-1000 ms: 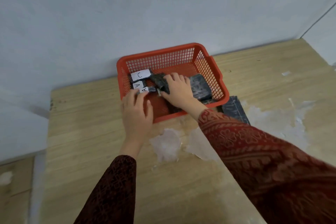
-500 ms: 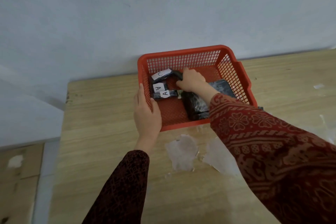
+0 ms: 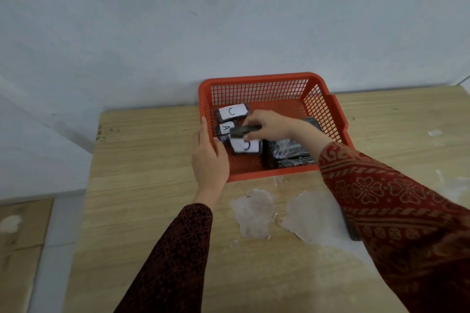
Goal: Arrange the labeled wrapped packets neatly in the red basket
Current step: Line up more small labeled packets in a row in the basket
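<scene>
The red basket (image 3: 256, 86) stands at the table's far edge against the wall. Along its left side lie black wrapped packets with white labels: one marked C (image 3: 232, 112) at the back, one marked A (image 3: 225, 129) in the middle. My right hand (image 3: 270, 126) is inside the basket, shut on a dark packet (image 3: 245, 130) held tilted above a labeled packet (image 3: 245, 145) near the front. More black packets (image 3: 286, 152) lie unlabeled side up at the front right. My left hand (image 3: 209, 157) grips the basket's front left rim.
The wooden table (image 3: 142, 185) has white worn patches (image 3: 254, 213) in front of the basket. A dark flat object (image 3: 353, 232) shows partly under my right sleeve. The wall stands directly behind the basket, and the table's left edge drops to the floor.
My right hand drew back from the basket's rear and lifted a dark packet over the front labeled packet. My left hand stays on the rim. The camera view shifted.
</scene>
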The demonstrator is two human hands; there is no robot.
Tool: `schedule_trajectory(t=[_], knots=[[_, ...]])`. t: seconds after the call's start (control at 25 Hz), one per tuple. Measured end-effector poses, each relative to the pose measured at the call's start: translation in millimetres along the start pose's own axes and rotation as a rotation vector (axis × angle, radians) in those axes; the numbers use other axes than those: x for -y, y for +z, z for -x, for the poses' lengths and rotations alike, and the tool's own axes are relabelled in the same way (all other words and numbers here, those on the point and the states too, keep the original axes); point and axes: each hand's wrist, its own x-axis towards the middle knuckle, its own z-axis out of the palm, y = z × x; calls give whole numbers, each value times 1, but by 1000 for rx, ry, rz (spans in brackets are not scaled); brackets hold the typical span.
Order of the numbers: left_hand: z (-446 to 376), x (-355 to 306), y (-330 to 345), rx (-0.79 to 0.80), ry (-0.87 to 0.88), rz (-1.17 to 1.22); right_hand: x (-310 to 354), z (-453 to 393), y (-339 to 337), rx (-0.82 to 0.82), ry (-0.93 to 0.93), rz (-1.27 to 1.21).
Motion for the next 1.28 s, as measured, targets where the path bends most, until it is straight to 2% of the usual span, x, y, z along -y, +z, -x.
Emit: schedule_trajectory(t=[0.12, 0.32, 0.44, 0.68, 0.84, 1.08, 1.28], knots=[[0, 0, 0, 10, -8, 2, 14, -2, 20, 29, -11, 145], [0, 1, 1, 11, 8, 20, 22, 1, 49, -187, -78, 449], [0, 1, 1, 1, 4, 34, 20, 6, 56, -210, -87, 568], [0, 2, 0, -2, 15, 29, 28, -4, 61, -226, -38, 536], [0, 1, 1, 7, -4, 29, 32, -5, 66, -171, 108, 433], [1, 1, 2, -10, 13, 41, 34, -3, 60, -366, 276, 316], [0, 2, 2, 7, -1, 26, 32, 2, 52, -365, 416, 191]])
